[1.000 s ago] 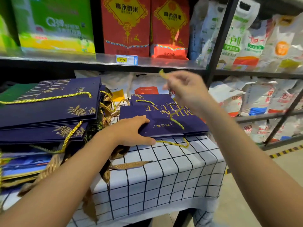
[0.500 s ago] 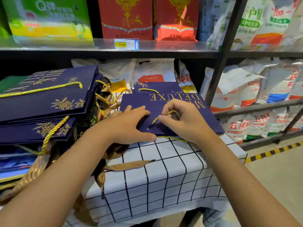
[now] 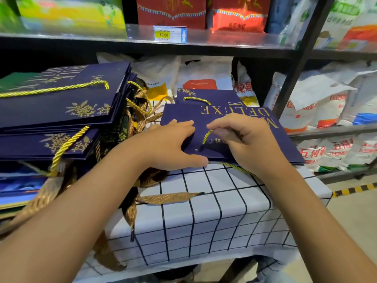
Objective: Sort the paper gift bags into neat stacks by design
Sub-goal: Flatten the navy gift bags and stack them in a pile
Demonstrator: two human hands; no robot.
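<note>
Presently: right hand [image 3: 244, 144] fingers curled, pinching gold cord handle [image 3: 206, 136] of top navy bag [image 3: 234, 117]. Left hand [image 3: 171, 146] fingers straight, pressed flat on same bag, thumb at near edge. Bag lies flat on short navy stack, far right part of checked tablecloth [image 3: 204, 217]. Taller mixed bag pile [image 3: 61, 111] just left, tilted. Shelf [image 3: 224, 40] behind; price tag [image 3: 169, 34] reads 45.00.

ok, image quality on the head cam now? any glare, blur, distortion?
Head view: glare on the glossy shelf edge by the price tag; top-shelf boxes smeared and soft; wide-angle bending bows the shelf post and stretches both forearms; the hands, left and right, and the navy bag lettering are sharp; soft shadows under the fingers.
</note>
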